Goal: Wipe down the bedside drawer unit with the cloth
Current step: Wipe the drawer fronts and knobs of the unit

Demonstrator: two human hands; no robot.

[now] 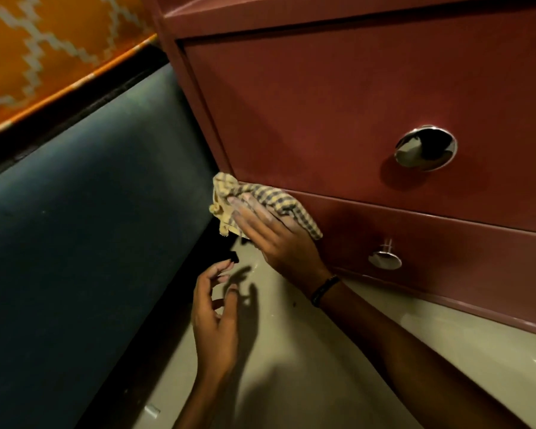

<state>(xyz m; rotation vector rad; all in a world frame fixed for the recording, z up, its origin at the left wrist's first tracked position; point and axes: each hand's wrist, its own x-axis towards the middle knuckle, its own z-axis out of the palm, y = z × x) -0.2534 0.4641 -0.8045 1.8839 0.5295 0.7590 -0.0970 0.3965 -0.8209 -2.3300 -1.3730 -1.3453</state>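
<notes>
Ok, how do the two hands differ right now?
The right hand presses the checked cloth against the drawer unit at the lower drawer's left corner; the left hand holds nothing. The right hand's fingers lie fairly straight on the cloth; the left's are loosely curled above the floor. The right wrist wears a dark band; the left shows none. Both are bare.

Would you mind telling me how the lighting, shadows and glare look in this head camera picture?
Head view: dim, warm light; the left hand throws a sharp finger shadow on the pale floor; the upper drawer knob and lower knob show bright glare; the wide lens bends the drawer unit edges; the right hand on the checked cloth is slightly soft.
</notes>
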